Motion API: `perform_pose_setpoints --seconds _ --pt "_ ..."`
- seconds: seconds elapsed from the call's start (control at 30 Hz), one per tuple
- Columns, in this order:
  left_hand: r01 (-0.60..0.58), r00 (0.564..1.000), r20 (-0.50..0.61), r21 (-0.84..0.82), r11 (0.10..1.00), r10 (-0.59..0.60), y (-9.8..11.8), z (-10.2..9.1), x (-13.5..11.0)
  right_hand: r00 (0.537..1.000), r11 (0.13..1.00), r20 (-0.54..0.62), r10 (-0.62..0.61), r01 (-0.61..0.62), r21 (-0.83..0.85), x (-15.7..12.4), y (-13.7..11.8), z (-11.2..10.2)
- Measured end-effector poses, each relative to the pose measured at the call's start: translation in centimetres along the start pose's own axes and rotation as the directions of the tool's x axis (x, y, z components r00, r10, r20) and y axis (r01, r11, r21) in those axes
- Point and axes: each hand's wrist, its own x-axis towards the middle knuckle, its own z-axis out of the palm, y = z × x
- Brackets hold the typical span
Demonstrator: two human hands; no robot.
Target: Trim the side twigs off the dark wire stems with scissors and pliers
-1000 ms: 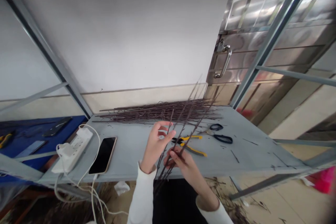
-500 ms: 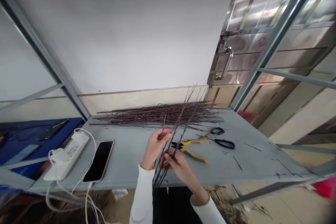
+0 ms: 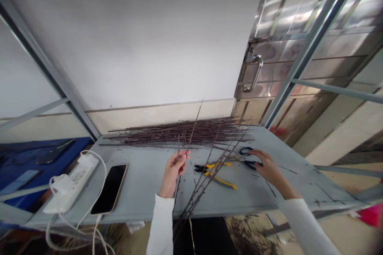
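Observation:
My left hand [image 3: 172, 171] pinches one or two thin dark twigs [image 3: 178, 159], which run upward past the fingers and down below the hand. A branched twig [image 3: 206, 183] slants across the grey metal table [image 3: 143, 183] and past its front edge, apart from both hands. My right hand [image 3: 267, 168] lies at the black handles of the scissors [image 3: 250, 159], its fingers spread over them. Yellow-and-black pliers [image 3: 214, 174] sit between my hands. A long pile of dark twigs [image 3: 179, 134] lies along the table's back edge.
A black smartphone [image 3: 109, 189] and a white power strip [image 3: 72, 183] with cables lie at the table's left. A blue surface [image 3: 18, 167] adjoins it. Twig scraps dot the table and floor. Metal frame uprights stand at both sides, and a steel door [image 3: 299, 59] is at the back right.
My right hand has left the twigs and moved right to the scissors. My left hand now holds only thin twigs, and the branched twig has separated from it.

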Motion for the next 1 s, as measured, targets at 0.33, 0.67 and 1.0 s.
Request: perform_pose_setpoints --seconds 0.33,0.67,1.0 --pt "0.007 1.0 -0.018 0.032 0.999 -0.007 0.6 0.5 -0.5 0.895 0.941 0.386 -0.226 0.303 -0.152 3.2 4.7 -0.9" --pt "0.025 1.0 -0.019 0.065 0.998 -0.024 0.6 0.8 -1.0 0.812 0.925 0.544 -0.213 0.348 -0.156 4.5 2.6 -1.7" --pt "0.024 0.999 -0.022 0.067 0.997 -0.023 -0.1 0.1 -0.8 0.78 0.951 0.613 -0.128 0.272 -0.147 3.5 -0.1 -3.9"
